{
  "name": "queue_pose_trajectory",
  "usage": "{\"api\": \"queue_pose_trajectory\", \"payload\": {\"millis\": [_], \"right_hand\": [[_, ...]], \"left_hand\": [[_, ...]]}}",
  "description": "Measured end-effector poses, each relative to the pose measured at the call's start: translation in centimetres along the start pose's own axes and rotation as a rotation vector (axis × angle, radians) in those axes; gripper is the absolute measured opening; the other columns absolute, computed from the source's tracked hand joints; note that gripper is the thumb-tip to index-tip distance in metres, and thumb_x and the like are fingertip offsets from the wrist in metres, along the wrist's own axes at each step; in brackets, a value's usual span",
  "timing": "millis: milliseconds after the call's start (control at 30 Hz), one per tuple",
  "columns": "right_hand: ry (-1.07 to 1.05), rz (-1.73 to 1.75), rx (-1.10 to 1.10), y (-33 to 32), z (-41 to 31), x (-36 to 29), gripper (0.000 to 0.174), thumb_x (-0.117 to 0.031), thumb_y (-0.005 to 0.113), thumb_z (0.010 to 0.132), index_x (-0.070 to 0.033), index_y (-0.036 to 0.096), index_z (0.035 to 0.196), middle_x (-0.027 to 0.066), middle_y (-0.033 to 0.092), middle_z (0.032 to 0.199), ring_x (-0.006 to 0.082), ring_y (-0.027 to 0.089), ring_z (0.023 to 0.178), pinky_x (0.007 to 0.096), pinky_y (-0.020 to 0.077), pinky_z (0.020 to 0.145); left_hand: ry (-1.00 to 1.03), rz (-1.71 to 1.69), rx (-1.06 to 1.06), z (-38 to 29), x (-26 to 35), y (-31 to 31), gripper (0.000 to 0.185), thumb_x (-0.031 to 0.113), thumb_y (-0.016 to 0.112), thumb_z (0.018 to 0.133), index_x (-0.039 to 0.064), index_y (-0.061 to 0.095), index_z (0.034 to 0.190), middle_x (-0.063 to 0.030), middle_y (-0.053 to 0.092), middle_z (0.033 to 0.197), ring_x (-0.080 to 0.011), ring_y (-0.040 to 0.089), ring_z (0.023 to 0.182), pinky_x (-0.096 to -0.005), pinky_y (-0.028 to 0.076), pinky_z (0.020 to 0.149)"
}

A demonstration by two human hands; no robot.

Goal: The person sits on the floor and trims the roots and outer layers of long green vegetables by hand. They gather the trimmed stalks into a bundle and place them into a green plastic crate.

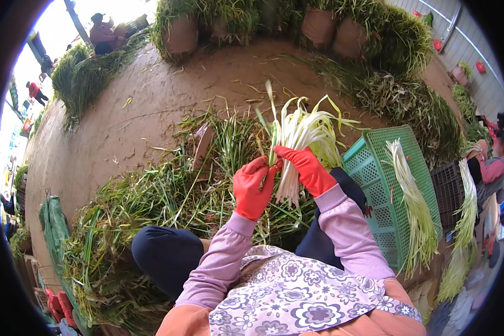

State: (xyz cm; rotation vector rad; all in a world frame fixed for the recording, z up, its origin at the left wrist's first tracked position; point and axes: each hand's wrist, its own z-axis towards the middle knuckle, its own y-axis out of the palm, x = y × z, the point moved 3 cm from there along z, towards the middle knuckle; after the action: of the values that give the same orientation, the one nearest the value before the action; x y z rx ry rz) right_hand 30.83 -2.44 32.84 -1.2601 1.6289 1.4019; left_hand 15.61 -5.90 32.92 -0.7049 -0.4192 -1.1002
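My right hand (305, 170), in a red rubber glove, is closed around a bundle of pale garlic chives or similar stalks (292, 126). Their white ends point down toward my lap and their yellow-green leaves droop over the far side. My left hand (252, 185), gloved the same way, pinches a greener stalk (273, 145) at the left side of the bundle, its fingertips close to those of my right hand. Beneath both hands lies a heap of loose green leaves and trimmings (159, 197).
To my right, an upturned green plastic crate (367, 168) carries a long bundle of pale stalks (411, 210). Another bundle (464, 227) lies beyond it, by a dark crate (447, 191). Piled greens (399, 42) line the far side of the earthen floor (109, 130). A person (489, 168) sits at right.
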Motion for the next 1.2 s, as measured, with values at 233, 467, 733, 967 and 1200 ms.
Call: {"api": "queue_pose_trajectory", "payload": {"millis": [233, 467, 733, 967, 1200], "right_hand": [[0.056, 0.062, -0.026, -0.4, -0.3, 0.4, 0.02, -0.02, 0.066, 0.087, -0.005, 0.063, 0.101, 0.0024, 0.063, 0.074, 0.0122, 0.061, 0.063, 0.0265, 0.0503, 0.055], [0.007, -0.035, -0.101, -0.5, -1.4, -0.7, 0.02, -0.019, 0.063, 0.089, -0.004, 0.062, 0.102, 0.0018, 0.062, 0.077, 0.0106, 0.06, 0.064, 0.024, 0.0495, 0.058], [-0.008, -0.034, -0.041, 0.0, -1.0, -1.2, 0.023, -0.021, 0.062, 0.09, -0.003, 0.061, 0.104, 0.0014, 0.062, 0.078, 0.0084, 0.058, 0.064, 0.0231, 0.0494, 0.06], [0.067, -0.003, -0.111, 0.7, -0.7, -0.6, 0.023, -0.021, 0.064, 0.088, -0.006, 0.061, 0.106, 0.0008, 0.062, 0.083, 0.0093, 0.059, 0.067, 0.0238, 0.0495, 0.06], [0.018, -0.111, -0.063, 1.5, -0.6, -0.6, 0.025, -0.016, 0.069, 0.085, -0.007, 0.06, 0.107, 0.0003, 0.063, 0.081, 0.0105, 0.058, 0.064, 0.0236, 0.0483, 0.057]], "left_hand": [[-0.98, -0.809, 0.054, -2.6, -1.7, 2.1, 0.026, 0.023, 0.061, 0.091, 0.001, 0.062, 0.105, -0.0016, 0.061, 0.092, -0.006, 0.054, 0.075, -0.0205, 0.043, 0.064], [-1.078, -1.309, 0.023, -0.1, -1.7, 3.4, 0.022, 0.023, 0.058, 0.092, 0.006, 0.058, 0.104, -0.0039, 0.062, 0.089, -0.0129, 0.059, 0.078, -0.027, 0.048, 0.068], [-1.088, -1.381, 0.229, 0.0, -3.4, 4.1, 0.022, 0.015, 0.06, 0.091, 0.006, 0.05, 0.107, -0.0102, 0.062, 0.098, -0.0216, 0.062, 0.095, -0.0361, 0.05, 0.083], [-1.054, -1.389, -0.065, 1.6, -3.3, 3.2, 0.027, 0.023, 0.066, 0.087, 0.007, 0.055, 0.105, -0.0037, 0.059, 0.078, -0.0142, 0.06, 0.063, -0.028, 0.05, 0.054], [-0.942, -1.142, 0.015, 2.3, -3.6, 2.1, 0.022, 0.019, 0.069, 0.085, 0.008, 0.06, 0.101, -0.0017, 0.06, 0.079, -0.0103, 0.057, 0.063, -0.0268, 0.049, 0.05]]}}
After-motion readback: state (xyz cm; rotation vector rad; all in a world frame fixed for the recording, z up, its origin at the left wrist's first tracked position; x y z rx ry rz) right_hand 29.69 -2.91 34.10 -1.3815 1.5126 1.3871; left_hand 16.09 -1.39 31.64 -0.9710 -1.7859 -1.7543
